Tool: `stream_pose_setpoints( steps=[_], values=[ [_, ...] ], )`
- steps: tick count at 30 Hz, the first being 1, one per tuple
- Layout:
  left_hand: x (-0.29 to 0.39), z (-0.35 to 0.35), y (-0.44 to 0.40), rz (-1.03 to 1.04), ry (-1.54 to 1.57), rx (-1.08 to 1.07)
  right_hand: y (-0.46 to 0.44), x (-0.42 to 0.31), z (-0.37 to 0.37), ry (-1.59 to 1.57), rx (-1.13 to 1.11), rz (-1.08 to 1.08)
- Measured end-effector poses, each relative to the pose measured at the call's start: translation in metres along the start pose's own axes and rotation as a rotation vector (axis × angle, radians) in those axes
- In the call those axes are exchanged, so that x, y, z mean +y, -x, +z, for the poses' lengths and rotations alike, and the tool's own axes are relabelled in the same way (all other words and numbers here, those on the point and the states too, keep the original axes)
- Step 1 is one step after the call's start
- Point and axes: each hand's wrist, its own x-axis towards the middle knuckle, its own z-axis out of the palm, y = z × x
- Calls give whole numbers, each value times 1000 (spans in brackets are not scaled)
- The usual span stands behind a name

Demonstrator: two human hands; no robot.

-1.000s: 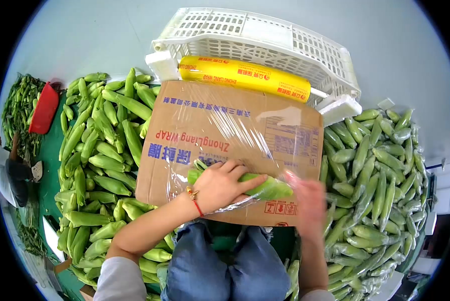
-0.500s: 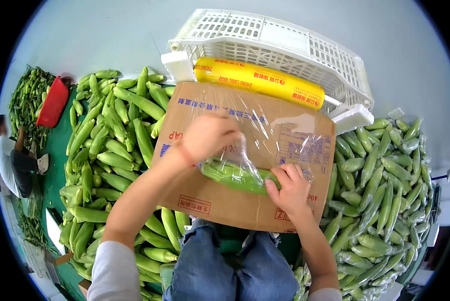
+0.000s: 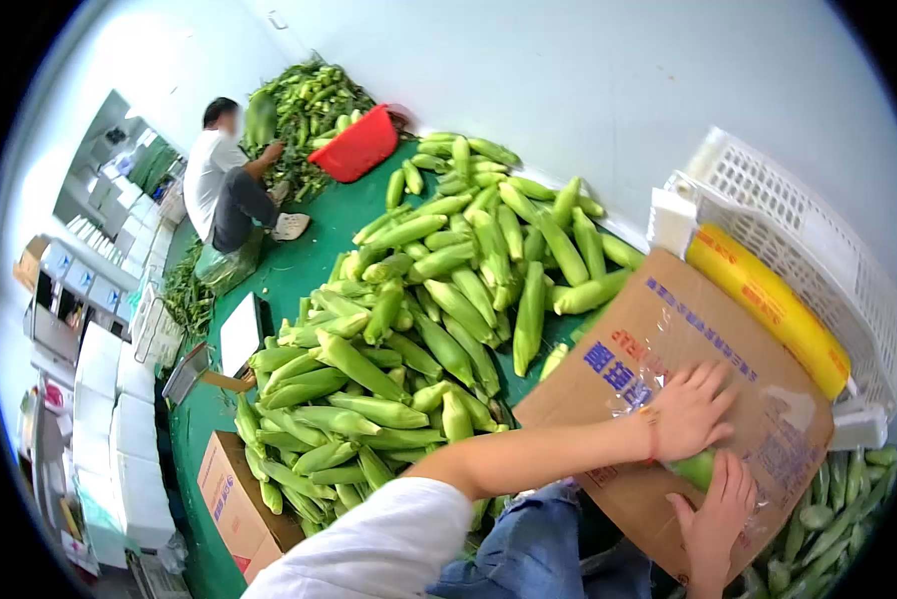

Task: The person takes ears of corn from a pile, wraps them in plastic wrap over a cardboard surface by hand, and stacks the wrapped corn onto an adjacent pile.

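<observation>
A green ear of corn (image 3: 696, 467) in its husk lies on the flattened cardboard (image 3: 608, 389), mostly covered by my hands. Clear plastic film shows around it on the board. My left hand (image 3: 690, 407) lies over the far side of the corn, fingers stretched out and pressing down. Close beside it, my right hand (image 3: 720, 511) holds the corn's near end, with thumb and fingers on either side. A yellow roll of wrap (image 3: 768, 309) sits along the cardboard's far edge.
A large heap of unwrapped corn (image 3: 408, 329) covers the green floor to the left. Wrapped corn (image 3: 828, 539) lies at lower right. A white crate (image 3: 798, 230) stands behind the roll. Farther off, a person (image 3: 224, 185) crouches near a red basin (image 3: 356, 145).
My view has swung left, bringing the corn heap and the crouching person further in. My left hand has come down from the lifted film onto the corn, its fingers now spread.
</observation>
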Motion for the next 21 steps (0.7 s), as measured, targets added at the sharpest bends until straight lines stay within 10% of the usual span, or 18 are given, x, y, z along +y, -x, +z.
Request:
stream_pose_setpoints(
  steps=[3,5,7,10,18,19,20,21],
  values=[
    [16,-43,-29,-268,187,-657,-9,19,23,-118,-138,188],
    [29,-42,20,-156,175,-556,6,28,22,-223,-308,167],
    [22,-9,90,185,-11,-18,11,20,-2,-287,-407,47],
    [10,-11,69,243,-67,40,3,16,5,-151,-262,22],
    [-33,28,-96,-68,-172,-482,-51,57,52,-136,-126,-50],
    [-38,37,-106,241,-356,-747,-51,46,36,-174,-181,-11],
    [-40,40,-99,-205,-131,-719,-40,35,27,-196,-239,17],
    [-50,51,-93,-103,-175,-639,-29,28,16,-226,-274,-8]
  ],
)
